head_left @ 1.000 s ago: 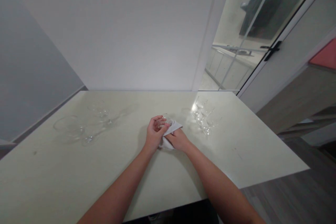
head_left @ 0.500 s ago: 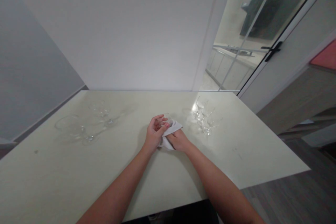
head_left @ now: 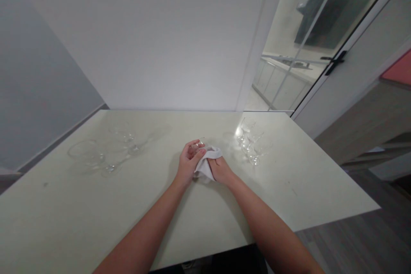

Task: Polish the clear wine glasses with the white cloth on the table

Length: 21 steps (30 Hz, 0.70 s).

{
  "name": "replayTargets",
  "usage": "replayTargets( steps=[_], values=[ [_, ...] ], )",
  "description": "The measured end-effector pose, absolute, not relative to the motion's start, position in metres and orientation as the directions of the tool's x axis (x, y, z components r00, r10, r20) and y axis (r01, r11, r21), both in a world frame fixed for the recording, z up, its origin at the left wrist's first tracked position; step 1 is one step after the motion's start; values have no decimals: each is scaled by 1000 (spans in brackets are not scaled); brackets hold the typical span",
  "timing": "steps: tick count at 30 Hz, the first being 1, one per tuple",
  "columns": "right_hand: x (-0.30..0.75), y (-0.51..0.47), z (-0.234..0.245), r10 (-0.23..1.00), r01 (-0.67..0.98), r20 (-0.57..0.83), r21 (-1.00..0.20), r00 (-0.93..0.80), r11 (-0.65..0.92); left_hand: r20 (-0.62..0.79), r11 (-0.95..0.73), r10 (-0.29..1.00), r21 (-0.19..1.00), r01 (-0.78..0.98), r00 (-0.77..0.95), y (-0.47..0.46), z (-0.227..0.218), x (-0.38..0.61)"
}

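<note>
Over the middle of the table, my left hand (head_left: 189,161) is wrapped round a clear glass (head_left: 201,141), whose rim points away from me. My right hand (head_left: 220,169) grips a white cloth (head_left: 208,163) pressed against the glass; its fingers are partly hidden in the folds. Much of the glass is covered by the cloth and my left fingers. The kind of glass resembles the stemmed ones nearby, but its lower part is hard to make out.
On the left of the pale table (head_left: 128,214) stand two stemmed glasses, a larger one (head_left: 86,154) in front and another (head_left: 120,130) behind. Several smaller stemmed glasses (head_left: 253,137) stand close together on the right. A wall (head_left: 173,43) borders the table's far edge.
The cloth has shifted and turned slightly in my right hand, its lower corner now folded differently. My left hand keeps its hold on the glass. The standing glasses have not moved.
</note>
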State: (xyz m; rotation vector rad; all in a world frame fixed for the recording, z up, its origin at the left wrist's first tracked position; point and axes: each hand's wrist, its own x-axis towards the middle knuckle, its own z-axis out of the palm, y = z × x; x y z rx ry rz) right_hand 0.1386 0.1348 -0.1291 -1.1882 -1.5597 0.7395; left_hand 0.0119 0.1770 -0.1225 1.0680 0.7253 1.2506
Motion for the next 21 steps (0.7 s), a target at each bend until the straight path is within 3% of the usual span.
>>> replayTargets(
  steps=[21],
  values=[
    [137,134,-127,947,344,321,-891,16,296,124,-32,965,929,-369,230,177,-124,11]
  ],
)
